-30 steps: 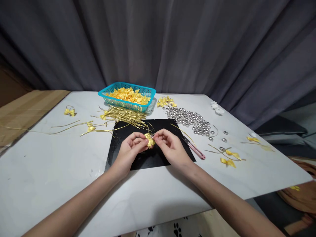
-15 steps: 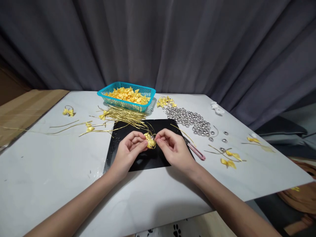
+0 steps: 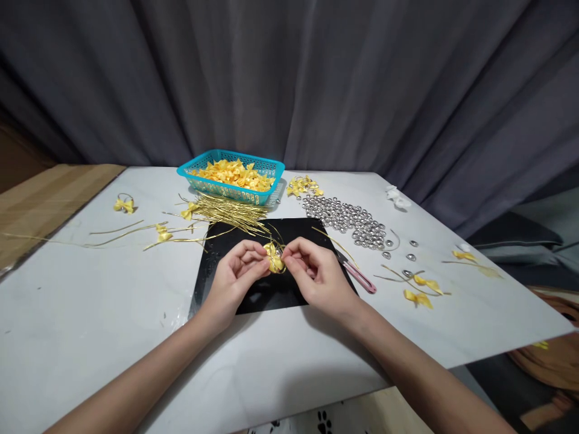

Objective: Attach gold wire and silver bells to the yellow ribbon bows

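Observation:
Above the black mat (image 3: 266, 298), my left hand (image 3: 239, 274) pinches a yellow ribbon bow (image 3: 275, 263) between thumb and fingers. A silver bead and loops of gold cord show on the bow. My right hand (image 3: 319, 271) is closed at the bow's right side, its thumb and index fingertips together on what looks like the gold cord; the exact grip is too small to make out. Behind the mat lies a bundle of gold cords (image 3: 230, 212). A pink cutter (image 3: 359, 277) rests beside my right hand.
At the back stands a turquoise basket (image 3: 226, 193) full of yellow bows. Silver beads (image 3: 339, 216) are spread right of centre, near a small heap of finished-looking bows (image 3: 305, 186). Loose bows with cords (image 3: 418, 298) lie on the right, others (image 3: 163, 232) on the left.
My right fingertips have shifted slightly left, closer against the bow. The left hand keeps its pinch, and the rest of the table looks the same.

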{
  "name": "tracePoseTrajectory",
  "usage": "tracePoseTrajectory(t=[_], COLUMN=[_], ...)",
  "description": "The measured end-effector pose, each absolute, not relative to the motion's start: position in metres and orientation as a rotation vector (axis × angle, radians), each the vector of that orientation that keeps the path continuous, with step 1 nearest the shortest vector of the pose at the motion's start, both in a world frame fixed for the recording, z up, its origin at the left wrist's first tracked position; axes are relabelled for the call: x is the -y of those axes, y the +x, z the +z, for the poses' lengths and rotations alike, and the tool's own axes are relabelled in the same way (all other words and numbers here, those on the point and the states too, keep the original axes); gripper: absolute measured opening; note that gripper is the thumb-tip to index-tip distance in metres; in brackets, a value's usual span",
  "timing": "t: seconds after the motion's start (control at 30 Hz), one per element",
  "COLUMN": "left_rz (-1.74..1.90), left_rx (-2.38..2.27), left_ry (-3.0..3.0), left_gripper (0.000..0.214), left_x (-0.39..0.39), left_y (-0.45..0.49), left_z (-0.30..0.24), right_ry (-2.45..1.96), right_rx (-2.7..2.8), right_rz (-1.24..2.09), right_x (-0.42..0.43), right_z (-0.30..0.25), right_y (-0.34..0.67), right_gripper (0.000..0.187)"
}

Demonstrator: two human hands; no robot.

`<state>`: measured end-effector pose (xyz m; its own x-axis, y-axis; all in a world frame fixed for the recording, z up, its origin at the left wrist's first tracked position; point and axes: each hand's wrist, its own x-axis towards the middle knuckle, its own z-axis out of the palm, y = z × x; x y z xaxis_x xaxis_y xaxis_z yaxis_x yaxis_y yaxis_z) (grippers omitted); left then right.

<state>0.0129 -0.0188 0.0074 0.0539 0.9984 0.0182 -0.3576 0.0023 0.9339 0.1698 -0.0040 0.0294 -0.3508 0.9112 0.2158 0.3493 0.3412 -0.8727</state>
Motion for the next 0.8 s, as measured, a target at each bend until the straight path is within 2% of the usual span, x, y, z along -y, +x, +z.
tracePoseTrajectory(t=[0.27, 0.8], left_rz=[1.340, 1.338], left_rx=[-0.891, -0.875], left_ry=[1.025, 1.067], left_gripper=[0.014, 0.014], left_x=[0.0177, 0.0183], left_y=[0.0126, 0.0128], left_z=[0.0043, 0.0030], right_ry=[-1.099, -1.081], right_rx=[1.934, 1.896], right_rz=[0.869, 0.965], right_x=[0.0049, 0.0052], right_z=[0.0295, 0.0314], right_y=[0.1704, 0.1700], right_gripper=[0.012, 0.010])
